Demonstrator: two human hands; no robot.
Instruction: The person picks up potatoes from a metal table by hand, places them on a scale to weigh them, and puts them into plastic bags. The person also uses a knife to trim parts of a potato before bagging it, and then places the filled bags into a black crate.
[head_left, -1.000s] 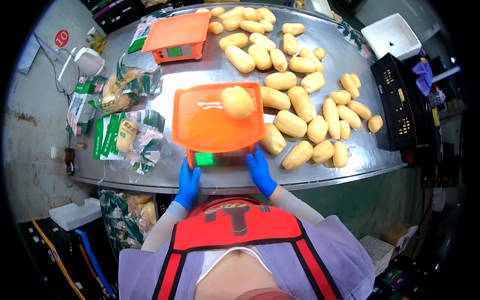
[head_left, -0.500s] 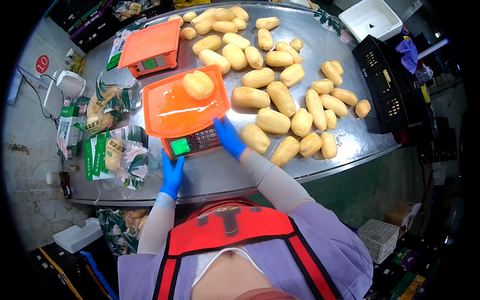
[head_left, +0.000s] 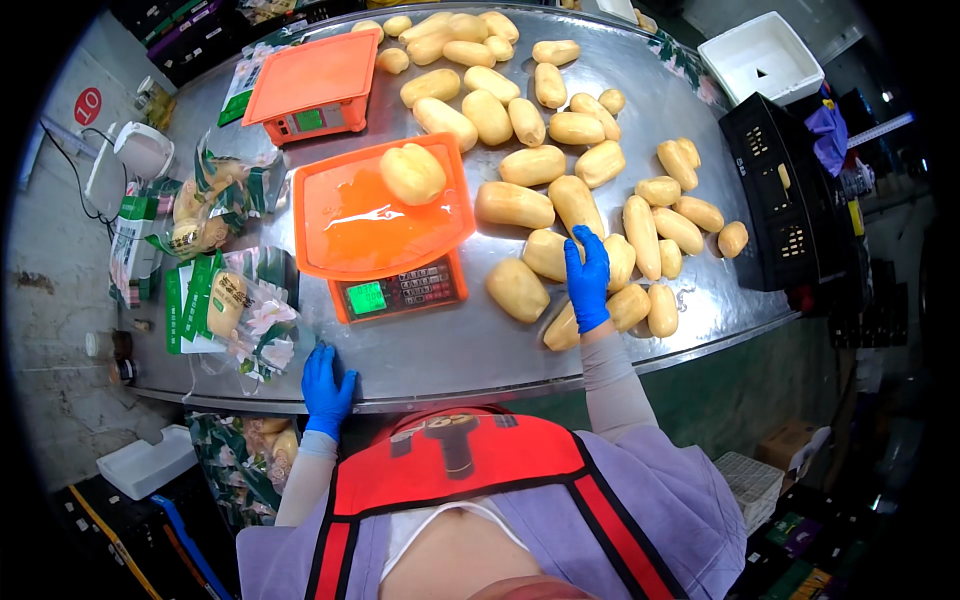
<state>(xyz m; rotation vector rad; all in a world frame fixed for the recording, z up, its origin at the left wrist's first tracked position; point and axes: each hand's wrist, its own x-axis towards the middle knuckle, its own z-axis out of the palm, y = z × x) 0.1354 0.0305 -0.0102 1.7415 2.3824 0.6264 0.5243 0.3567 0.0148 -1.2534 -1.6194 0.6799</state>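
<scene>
An orange weighing scale (head_left: 385, 225) stands on the steel table (head_left: 450, 350) with one pale lotus root piece (head_left: 412, 173) on its pan. My right hand (head_left: 587, 277), in a blue glove, lies flat over the lotus root pieces (head_left: 600, 215) spread to the right of the scale, touching them without a clear grip. My left hand (head_left: 326, 385), also gloved blue, rests fingers apart on the table's near edge, left of the scale's green display, holding nothing.
A second orange scale (head_left: 312, 85) stands at the far left. Green bags of packed lotus root (head_left: 232, 300) lie left of the near scale. A black crate (head_left: 790, 195) and a white foam box (head_left: 765, 55) stand to the right.
My right hand left the scale's keypad and moved right onto the lotus root pile. My left hand slid down from the scale's front to the table edge.
</scene>
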